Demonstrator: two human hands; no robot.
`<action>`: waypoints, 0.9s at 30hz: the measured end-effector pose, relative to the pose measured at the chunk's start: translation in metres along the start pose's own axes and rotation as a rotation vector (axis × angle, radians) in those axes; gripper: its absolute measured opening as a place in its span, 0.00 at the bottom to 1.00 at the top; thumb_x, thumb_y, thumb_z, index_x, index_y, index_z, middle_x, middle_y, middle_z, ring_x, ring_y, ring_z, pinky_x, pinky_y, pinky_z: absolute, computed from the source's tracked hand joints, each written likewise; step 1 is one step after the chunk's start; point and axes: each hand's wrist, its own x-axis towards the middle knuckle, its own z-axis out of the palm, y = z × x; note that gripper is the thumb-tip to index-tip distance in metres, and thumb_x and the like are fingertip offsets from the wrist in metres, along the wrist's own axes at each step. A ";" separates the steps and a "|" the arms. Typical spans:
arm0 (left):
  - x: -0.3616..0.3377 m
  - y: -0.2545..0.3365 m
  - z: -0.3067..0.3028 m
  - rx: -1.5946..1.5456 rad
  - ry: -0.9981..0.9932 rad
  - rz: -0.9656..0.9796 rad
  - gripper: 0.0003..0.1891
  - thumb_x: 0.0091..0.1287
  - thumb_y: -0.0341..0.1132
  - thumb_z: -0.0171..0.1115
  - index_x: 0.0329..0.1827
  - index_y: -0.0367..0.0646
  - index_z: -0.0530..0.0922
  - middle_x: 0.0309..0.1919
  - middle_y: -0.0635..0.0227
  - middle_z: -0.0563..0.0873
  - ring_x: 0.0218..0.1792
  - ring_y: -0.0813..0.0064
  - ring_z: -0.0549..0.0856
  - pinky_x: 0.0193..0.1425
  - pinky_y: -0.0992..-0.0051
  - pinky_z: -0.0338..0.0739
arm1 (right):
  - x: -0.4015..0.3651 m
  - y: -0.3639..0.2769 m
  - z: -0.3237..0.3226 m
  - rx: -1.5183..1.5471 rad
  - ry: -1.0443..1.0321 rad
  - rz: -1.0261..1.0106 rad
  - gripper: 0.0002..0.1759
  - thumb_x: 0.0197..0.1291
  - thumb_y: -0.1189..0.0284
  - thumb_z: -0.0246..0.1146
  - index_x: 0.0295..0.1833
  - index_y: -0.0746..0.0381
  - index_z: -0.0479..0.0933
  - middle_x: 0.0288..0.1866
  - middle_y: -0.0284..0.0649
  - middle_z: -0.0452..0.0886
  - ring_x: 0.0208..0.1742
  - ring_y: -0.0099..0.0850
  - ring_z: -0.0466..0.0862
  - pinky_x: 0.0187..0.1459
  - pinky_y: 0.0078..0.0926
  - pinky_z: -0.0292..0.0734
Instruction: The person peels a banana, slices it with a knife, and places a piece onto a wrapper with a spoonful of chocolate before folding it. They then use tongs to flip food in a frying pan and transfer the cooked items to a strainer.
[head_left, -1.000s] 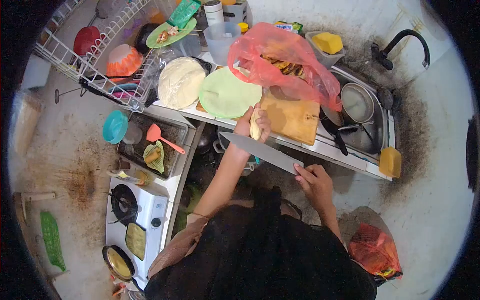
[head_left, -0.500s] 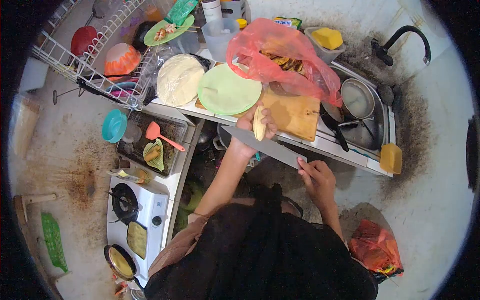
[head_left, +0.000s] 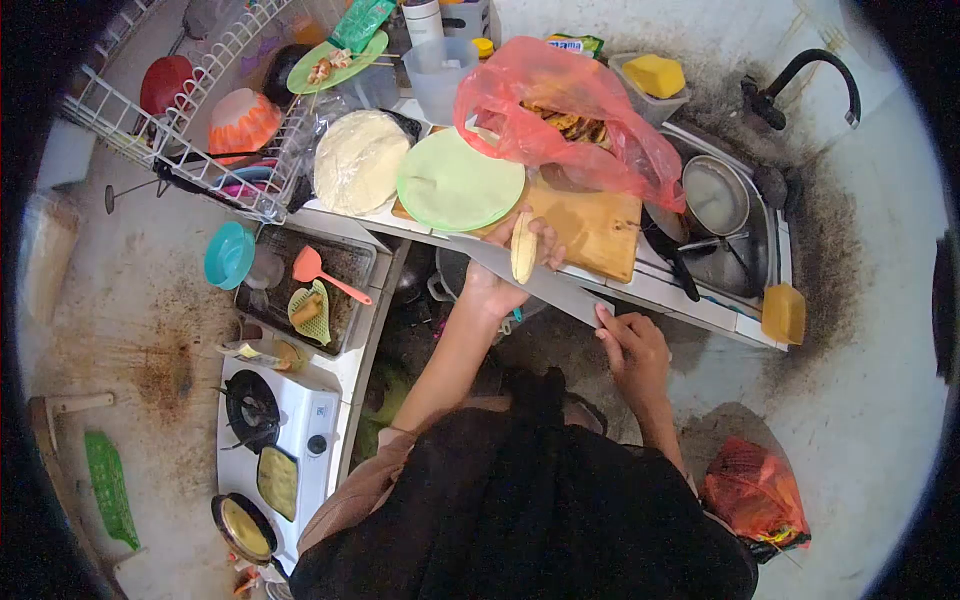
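Observation:
A peeled banana [head_left: 523,249] lies upright in my left hand [head_left: 497,291], whose fingers curl around its far side at the counter's front edge. My right hand [head_left: 637,352] grips a wide-bladed knife [head_left: 548,287]; its handle is hidden inside the fingers. The blade points up and left, passing under the banana and across my left palm in this view. Just beyond my left hand is a pale green plate [head_left: 460,180], resting partly on a wooden cutting board [head_left: 590,228]. A red plastic bag [head_left: 625,130] with dark peels in it overlaps the back of the board.
Round pale wrappers [head_left: 362,162] in plastic sit left of the plate. The sink [head_left: 755,285] holds a pot [head_left: 715,195], and a dark-handled knife [head_left: 678,268] lies by it. At left are a dish rack [head_left: 185,130], a tray [head_left: 345,260] and a white stove [head_left: 310,410] with a pan [head_left: 245,527].
The knife blade has shifted slightly down and left relative to the banana, with more of it behind my left hand. Both hands keep their holds; the view has moved slightly.

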 end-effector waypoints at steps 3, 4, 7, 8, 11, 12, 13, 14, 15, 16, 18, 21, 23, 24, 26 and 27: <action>0.000 0.002 0.000 0.022 0.009 0.006 0.10 0.71 0.37 0.42 0.42 0.49 0.74 0.29 0.73 0.75 0.40 0.71 0.77 0.50 0.65 0.70 | 0.002 -0.001 0.003 -0.008 -0.004 0.005 0.18 0.48 0.70 0.66 0.48 0.52 0.80 0.29 0.35 0.76 0.31 0.32 0.75 0.32 0.29 0.68; 0.000 0.003 0.000 0.026 0.006 0.006 0.10 0.71 0.37 0.42 0.42 0.49 0.74 0.28 0.73 0.75 0.40 0.71 0.77 0.51 0.64 0.70 | 0.002 -0.002 0.005 -0.011 0.003 0.006 0.18 0.48 0.70 0.66 0.48 0.52 0.80 0.29 0.35 0.76 0.30 0.32 0.75 0.31 0.29 0.68; 0.003 0.006 -0.007 0.016 -0.001 -0.013 0.10 0.70 0.37 0.43 0.42 0.49 0.74 0.28 0.72 0.76 0.40 0.70 0.77 0.53 0.62 0.70 | 0.004 -0.004 0.009 -0.007 0.016 0.011 0.18 0.49 0.70 0.66 0.49 0.52 0.80 0.29 0.34 0.76 0.30 0.32 0.75 0.31 0.29 0.68; 0.003 0.006 -0.008 0.026 0.001 -0.006 0.10 0.70 0.37 0.43 0.43 0.49 0.74 0.28 0.72 0.76 0.40 0.70 0.77 0.54 0.62 0.70 | 0.005 -0.004 0.010 0.002 0.014 0.019 0.18 0.49 0.70 0.66 0.49 0.52 0.80 0.29 0.34 0.76 0.30 0.32 0.75 0.31 0.29 0.68; 0.003 0.008 -0.006 0.052 0.003 0.005 0.09 0.70 0.37 0.43 0.43 0.49 0.74 0.28 0.72 0.76 0.41 0.70 0.77 0.56 0.61 0.70 | 0.008 -0.005 0.011 0.014 -0.001 0.041 0.18 0.50 0.70 0.66 0.49 0.52 0.80 0.28 0.34 0.76 0.30 0.31 0.75 0.31 0.29 0.67; 0.003 0.009 -0.006 0.059 0.002 0.004 0.09 0.70 0.37 0.43 0.43 0.50 0.74 0.28 0.72 0.77 0.42 0.70 0.77 0.56 0.60 0.70 | 0.009 -0.006 0.011 0.017 -0.007 0.047 0.18 0.50 0.70 0.66 0.49 0.52 0.80 0.28 0.34 0.76 0.30 0.31 0.75 0.31 0.29 0.67; 0.003 0.010 -0.006 0.066 0.000 0.003 0.09 0.71 0.37 0.43 0.43 0.50 0.74 0.29 0.72 0.77 0.42 0.70 0.77 0.57 0.60 0.70 | 0.010 -0.007 0.012 0.016 -0.007 0.046 0.18 0.50 0.70 0.66 0.49 0.52 0.80 0.28 0.34 0.76 0.30 0.31 0.75 0.31 0.29 0.67; 0.004 0.011 -0.006 0.076 -0.004 -0.001 0.09 0.71 0.37 0.42 0.43 0.50 0.74 0.29 0.72 0.77 0.43 0.70 0.76 0.57 0.60 0.70 | 0.012 -0.008 0.012 0.015 -0.007 0.045 0.18 0.50 0.70 0.66 0.49 0.52 0.80 0.28 0.34 0.76 0.30 0.31 0.75 0.30 0.28 0.67; 0.004 0.012 -0.006 0.087 -0.008 -0.004 0.09 0.71 0.37 0.42 0.43 0.51 0.74 0.29 0.72 0.77 0.44 0.71 0.76 0.57 0.60 0.70 | 0.013 -0.009 0.012 0.015 -0.008 0.043 0.18 0.50 0.71 0.66 0.49 0.52 0.80 0.28 0.34 0.76 0.30 0.31 0.75 0.30 0.28 0.67; 0.005 0.014 -0.006 0.096 -0.012 -0.006 0.09 0.71 0.37 0.42 0.43 0.51 0.73 0.30 0.72 0.77 0.45 0.71 0.76 0.57 0.60 0.70 | 0.014 -0.010 0.012 0.018 0.000 0.040 0.18 0.50 0.71 0.66 0.49 0.52 0.80 0.27 0.34 0.76 0.30 0.31 0.75 0.30 0.28 0.67; 0.004 0.015 -0.001 0.110 0.056 0.001 0.09 0.71 0.38 0.43 0.42 0.51 0.73 0.30 0.73 0.77 0.47 0.71 0.76 0.57 0.59 0.70 | 0.017 -0.012 0.014 0.026 0.015 0.034 0.18 0.50 0.71 0.65 0.50 0.52 0.79 0.27 0.34 0.76 0.30 0.31 0.75 0.30 0.28 0.67; 0.004 0.016 0.003 0.138 0.102 0.007 0.08 0.71 0.38 0.43 0.42 0.52 0.73 0.30 0.73 0.77 0.47 0.72 0.75 0.57 0.58 0.69 | 0.020 -0.011 0.017 0.044 0.027 0.026 0.18 0.50 0.71 0.65 0.50 0.53 0.79 0.27 0.34 0.76 0.30 0.31 0.75 0.30 0.28 0.67; 0.006 0.015 0.003 0.166 0.090 0.006 0.08 0.71 0.38 0.44 0.42 0.51 0.73 0.30 0.73 0.77 0.47 0.71 0.75 0.57 0.58 0.69 | 0.022 -0.013 0.019 0.038 0.025 0.062 0.17 0.51 0.71 0.65 0.49 0.53 0.79 0.26 0.34 0.76 0.30 0.31 0.76 0.30 0.28 0.68; 0.007 0.015 0.002 0.183 0.072 0.005 0.08 0.71 0.39 0.44 0.42 0.51 0.73 0.29 0.73 0.77 0.47 0.71 0.75 0.57 0.58 0.69 | 0.024 -0.014 0.020 0.035 0.025 0.078 0.17 0.51 0.71 0.65 0.49 0.53 0.79 0.26 0.34 0.76 0.29 0.31 0.76 0.30 0.28 0.68; 0.009 0.015 -0.003 0.191 0.035 -0.003 0.09 0.71 0.39 0.44 0.42 0.50 0.73 0.30 0.73 0.77 0.48 0.71 0.75 0.57 0.57 0.69 | 0.026 -0.013 0.022 0.026 0.031 0.079 0.17 0.51 0.71 0.65 0.49 0.54 0.79 0.26 0.34 0.75 0.29 0.31 0.76 0.31 0.28 0.68; 0.011 0.016 -0.006 0.182 0.013 -0.010 0.09 0.71 0.39 0.44 0.43 0.49 0.73 0.31 0.72 0.78 0.49 0.70 0.75 0.58 0.57 0.68 | 0.028 -0.012 0.023 0.021 0.036 0.079 0.17 0.51 0.71 0.65 0.49 0.54 0.79 0.26 0.35 0.75 0.29 0.31 0.76 0.31 0.28 0.68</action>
